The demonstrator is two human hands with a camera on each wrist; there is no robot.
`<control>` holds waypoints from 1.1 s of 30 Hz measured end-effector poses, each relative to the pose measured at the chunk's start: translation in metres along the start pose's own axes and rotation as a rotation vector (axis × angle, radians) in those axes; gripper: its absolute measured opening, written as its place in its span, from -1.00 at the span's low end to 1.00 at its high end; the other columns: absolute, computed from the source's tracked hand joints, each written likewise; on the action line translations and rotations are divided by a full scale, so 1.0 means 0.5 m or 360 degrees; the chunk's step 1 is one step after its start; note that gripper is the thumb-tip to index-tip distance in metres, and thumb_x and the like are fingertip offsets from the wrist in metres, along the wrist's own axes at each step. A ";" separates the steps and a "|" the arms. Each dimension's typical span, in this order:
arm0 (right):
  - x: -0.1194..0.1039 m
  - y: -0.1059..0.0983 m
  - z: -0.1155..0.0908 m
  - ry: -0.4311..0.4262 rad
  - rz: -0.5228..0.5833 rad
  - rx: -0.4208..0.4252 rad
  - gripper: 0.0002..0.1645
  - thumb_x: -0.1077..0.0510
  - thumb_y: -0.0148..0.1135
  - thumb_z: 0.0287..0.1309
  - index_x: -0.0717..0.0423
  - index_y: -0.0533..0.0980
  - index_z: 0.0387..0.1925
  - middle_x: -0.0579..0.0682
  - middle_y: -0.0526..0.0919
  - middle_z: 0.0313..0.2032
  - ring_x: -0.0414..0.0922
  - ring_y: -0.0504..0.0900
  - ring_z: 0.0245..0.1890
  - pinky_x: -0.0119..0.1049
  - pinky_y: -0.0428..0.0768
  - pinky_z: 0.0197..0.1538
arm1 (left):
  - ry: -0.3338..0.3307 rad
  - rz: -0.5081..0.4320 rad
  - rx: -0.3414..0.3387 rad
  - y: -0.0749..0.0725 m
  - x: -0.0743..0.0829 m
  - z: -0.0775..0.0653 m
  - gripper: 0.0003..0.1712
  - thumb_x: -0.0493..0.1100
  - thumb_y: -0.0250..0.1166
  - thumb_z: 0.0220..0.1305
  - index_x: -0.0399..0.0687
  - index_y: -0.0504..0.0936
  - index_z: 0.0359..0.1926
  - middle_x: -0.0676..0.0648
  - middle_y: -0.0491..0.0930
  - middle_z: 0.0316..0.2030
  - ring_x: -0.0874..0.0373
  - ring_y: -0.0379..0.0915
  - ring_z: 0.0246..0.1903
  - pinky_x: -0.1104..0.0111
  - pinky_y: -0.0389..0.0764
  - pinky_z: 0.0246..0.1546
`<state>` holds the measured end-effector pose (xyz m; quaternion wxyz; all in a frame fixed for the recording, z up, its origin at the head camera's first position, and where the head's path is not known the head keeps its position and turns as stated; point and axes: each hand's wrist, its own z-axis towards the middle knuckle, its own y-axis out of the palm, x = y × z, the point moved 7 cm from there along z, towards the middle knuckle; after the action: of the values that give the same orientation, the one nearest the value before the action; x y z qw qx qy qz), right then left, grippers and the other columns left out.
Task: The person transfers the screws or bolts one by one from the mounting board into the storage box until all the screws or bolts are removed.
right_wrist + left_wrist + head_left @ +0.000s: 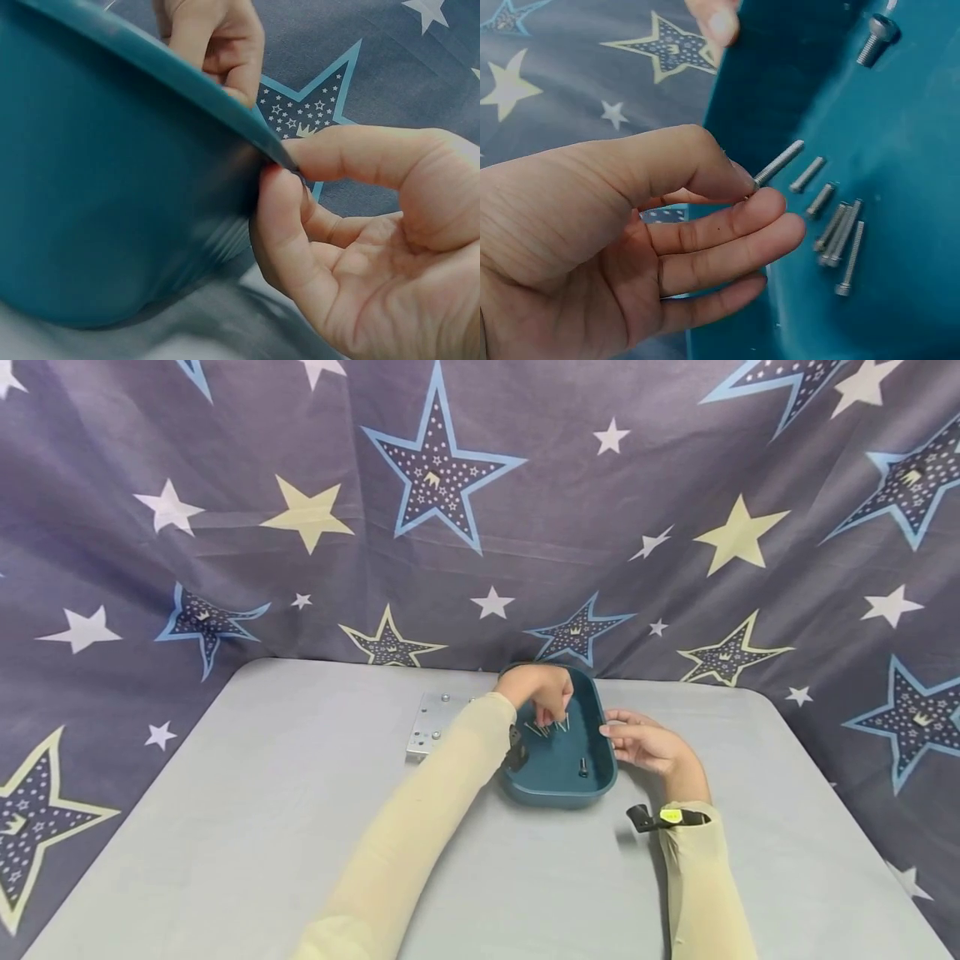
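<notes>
A teal tray [558, 781] stands on the table, with several silver screws [840, 232] lying loose on its floor. My left hand [551, 689] reaches down into it. Between thumb and index finger, that hand [675, 225] pinches one long screw [780, 163] by its end, the threaded shank pointing out. A thicker, dark-headed bolt [582, 767] lies apart from the others, nearer the tray's front right. At the tray's right side, my right hand [645, 745] holds the wall; in the right wrist view its thumb and fingers pinch the rim [259, 142].
Left of the tray, a flat silver metal plate [435, 718] with small screws or holes lies partly behind my left forearm. The pale grey table [247, 827] ends at the back against a dark star-patterned cloth [322, 585].
</notes>
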<state>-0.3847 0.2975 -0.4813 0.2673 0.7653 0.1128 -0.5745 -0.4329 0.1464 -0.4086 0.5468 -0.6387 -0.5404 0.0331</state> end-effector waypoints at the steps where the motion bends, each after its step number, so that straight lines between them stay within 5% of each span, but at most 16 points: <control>1: 0.001 0.000 0.000 0.0000 -0.0001 -0.0005 -0.75 0.44 -0.18 0.44 0.10 0.29 -0.02 -0.14 0.69 -0.37 -0.28 0.69 -0.38 -0.41 0.67 -0.24 | -0.0007 -0.0006 0.0001 0.003 -0.003 0.002 -0.69 -0.35 0.29 0.28 -0.07 0.49 -0.60 -0.24 0.74 -0.40 -0.14 0.77 -0.21 0.12 0.72 -0.02; 10: 0.000 -0.001 0.001 -0.0012 -0.0032 -0.0012 -0.76 0.43 -0.17 0.45 0.12 0.29 0.01 -0.15 0.70 -0.35 -0.29 0.69 -0.37 -0.42 0.67 -0.23 | -0.0109 0.0106 0.0034 0.016 -0.020 0.013 -0.69 -0.34 0.29 0.26 -0.04 0.48 -0.61 -0.25 0.79 -0.27 -0.05 0.79 -0.25 0.20 0.73 -0.07; 19: 0.005 -0.005 0.003 -0.0023 -0.0044 -0.0026 -0.75 0.43 -0.18 0.45 0.13 0.32 0.00 -0.15 0.70 -0.35 -0.29 0.70 -0.36 -0.41 0.68 -0.23 | -0.0161 0.0141 0.0039 0.023 -0.033 0.033 -0.75 -0.36 0.27 0.21 -0.07 0.49 -0.56 -0.18 0.77 -0.40 -0.04 0.79 -0.27 0.23 0.74 -0.11; 33: 0.005 -0.006 0.005 -0.0001 -0.0034 -0.0009 -0.76 0.43 -0.19 0.46 0.13 0.31 0.00 -0.14 0.71 -0.35 -0.28 0.71 -0.36 -0.41 0.68 -0.23 | -0.0264 0.0243 -0.0063 0.041 -0.040 0.039 -0.81 -0.34 0.27 0.20 -0.08 0.54 -0.53 -0.12 0.78 -0.41 0.05 0.79 -0.34 0.35 0.73 -0.29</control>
<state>-0.3874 0.2983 -0.4848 0.2633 0.7631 0.1226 -0.5774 -0.4401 0.1484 -0.4422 0.4834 -0.6836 -0.5341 0.1169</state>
